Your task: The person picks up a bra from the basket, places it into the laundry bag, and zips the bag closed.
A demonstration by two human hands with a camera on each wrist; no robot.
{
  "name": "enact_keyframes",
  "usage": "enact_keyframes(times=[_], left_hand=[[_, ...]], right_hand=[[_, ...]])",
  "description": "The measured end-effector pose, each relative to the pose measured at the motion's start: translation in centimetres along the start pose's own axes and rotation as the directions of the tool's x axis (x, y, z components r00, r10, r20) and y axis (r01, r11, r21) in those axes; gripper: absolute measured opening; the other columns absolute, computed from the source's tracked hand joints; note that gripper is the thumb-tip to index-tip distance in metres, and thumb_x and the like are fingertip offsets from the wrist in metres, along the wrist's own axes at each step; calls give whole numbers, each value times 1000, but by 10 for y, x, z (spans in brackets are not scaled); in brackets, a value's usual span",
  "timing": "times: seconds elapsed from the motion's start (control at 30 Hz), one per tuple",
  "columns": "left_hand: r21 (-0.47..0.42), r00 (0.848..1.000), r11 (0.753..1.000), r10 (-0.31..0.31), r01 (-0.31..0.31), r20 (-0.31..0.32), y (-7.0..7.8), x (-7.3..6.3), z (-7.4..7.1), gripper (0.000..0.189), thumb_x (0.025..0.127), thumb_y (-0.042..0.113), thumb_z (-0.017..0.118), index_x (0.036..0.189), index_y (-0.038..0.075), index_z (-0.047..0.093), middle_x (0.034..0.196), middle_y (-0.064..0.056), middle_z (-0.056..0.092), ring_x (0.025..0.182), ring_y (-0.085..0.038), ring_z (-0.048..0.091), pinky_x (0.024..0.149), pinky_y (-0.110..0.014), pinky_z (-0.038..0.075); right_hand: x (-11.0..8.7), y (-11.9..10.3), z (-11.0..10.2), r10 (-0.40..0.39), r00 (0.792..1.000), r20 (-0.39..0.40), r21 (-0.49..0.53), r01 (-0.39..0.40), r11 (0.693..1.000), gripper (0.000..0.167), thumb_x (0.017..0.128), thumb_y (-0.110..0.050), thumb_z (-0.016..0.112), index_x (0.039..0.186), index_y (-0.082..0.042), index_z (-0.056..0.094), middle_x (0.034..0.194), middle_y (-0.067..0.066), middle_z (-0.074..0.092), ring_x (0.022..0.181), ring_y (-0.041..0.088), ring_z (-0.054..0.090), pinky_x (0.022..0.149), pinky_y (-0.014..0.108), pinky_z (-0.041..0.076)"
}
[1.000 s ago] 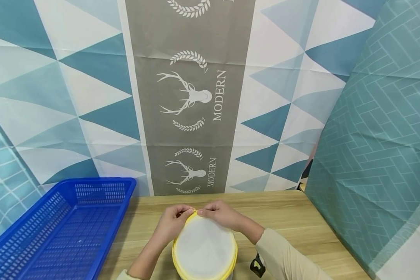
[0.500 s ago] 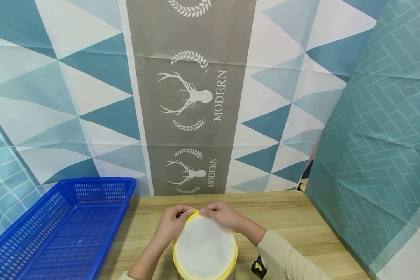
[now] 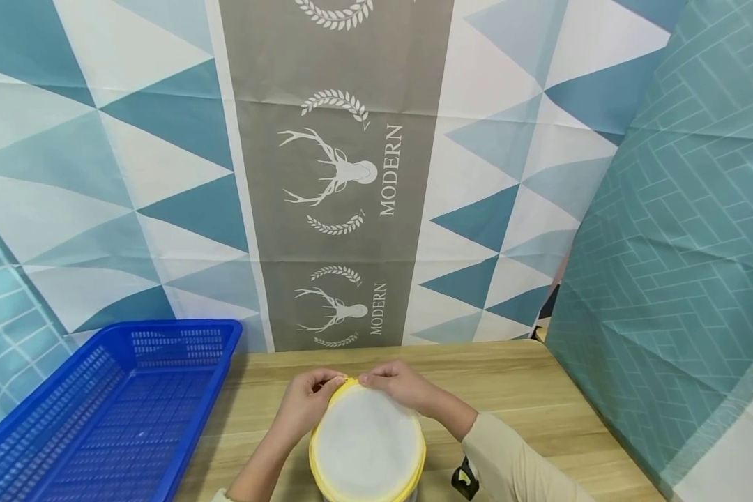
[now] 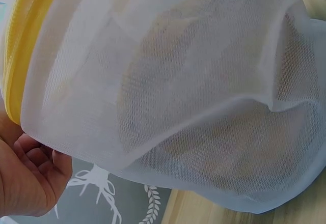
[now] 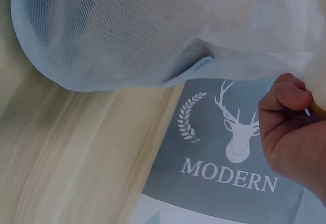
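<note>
A white mesh laundry bag (image 3: 369, 446) with a yellow zipper rim stands on the table, its round top facing up. In the left wrist view its sheer mesh side (image 4: 204, 96) shows creases, and the yellow zipper band (image 4: 23, 51) runs along the left. My left hand (image 3: 307, 403) pinches the far edge of the rim with thumb and fingers. Close beside it, my right hand (image 3: 401, 385) pinches the same rim a little to the right. The right wrist view has my right hand (image 5: 295, 122) with curled fingers at the bag's edge. Fingertips partly hide the zipper there.
A blue plastic basket (image 3: 222, 380) with perforated sides sits at the left of the wooden table (image 3: 508, 390). Patterned cloth (image 3: 339, 230) hangs behind the table, and a green cloth (image 3: 678, 279) hangs at the right. A black strap item (image 3: 464, 481) is by the right sleeve.
The head view has shifted slightly. Both hands keep their pinch on the rim, with the right hand a touch farther from the left than a second ago.
</note>
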State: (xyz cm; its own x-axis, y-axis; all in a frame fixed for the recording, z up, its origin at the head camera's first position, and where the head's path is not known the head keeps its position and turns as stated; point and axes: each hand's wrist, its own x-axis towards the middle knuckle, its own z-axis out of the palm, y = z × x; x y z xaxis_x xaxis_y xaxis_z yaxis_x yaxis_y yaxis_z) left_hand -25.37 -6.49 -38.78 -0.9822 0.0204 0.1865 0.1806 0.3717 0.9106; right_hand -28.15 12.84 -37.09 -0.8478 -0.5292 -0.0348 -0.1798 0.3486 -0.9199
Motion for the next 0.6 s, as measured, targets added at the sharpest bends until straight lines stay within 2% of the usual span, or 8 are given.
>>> enact_keyframes(times=[0.17, 0.4, 0.6], left_hand=[[-2, 1000, 1000, 3, -3, 12, 3, 0, -1, 18, 90, 20, 62, 93, 6, 72, 78, -4, 65, 67, -11, 54, 55, -21, 46], [2, 1000, 1000, 5, -5, 28, 8, 0, -3, 17, 91, 19, 61, 93, 5, 71, 79, -4, 65, 67, -12, 53, 55, -22, 46], [-8, 1000, 1000, 10, -10, 27, 9, -1, -4, 16, 90, 17, 61, 92, 4, 71, 78, -5, 65, 66, -12, 54, 55, -22, 47]], right_hand=[[2, -7, 0, -7, 1000, -7, -60, 7, 998, 32, 94, -31, 53, 97, -3, 69, 78, 0, 64, 59, 7, 57, 54, 24, 50], [5, -12, 1, -62, 997, 38, -109, 66, 992, 27, 94, -29, 56, 99, -8, 71, 94, 5, 69, 65, 8, 60, 58, 23, 51], [3, -10, 2, -67, 997, 23, -106, 70, 992, 27, 94, -27, 56, 100, -6, 72, 95, 8, 69, 66, 8, 61, 58, 23, 51]])
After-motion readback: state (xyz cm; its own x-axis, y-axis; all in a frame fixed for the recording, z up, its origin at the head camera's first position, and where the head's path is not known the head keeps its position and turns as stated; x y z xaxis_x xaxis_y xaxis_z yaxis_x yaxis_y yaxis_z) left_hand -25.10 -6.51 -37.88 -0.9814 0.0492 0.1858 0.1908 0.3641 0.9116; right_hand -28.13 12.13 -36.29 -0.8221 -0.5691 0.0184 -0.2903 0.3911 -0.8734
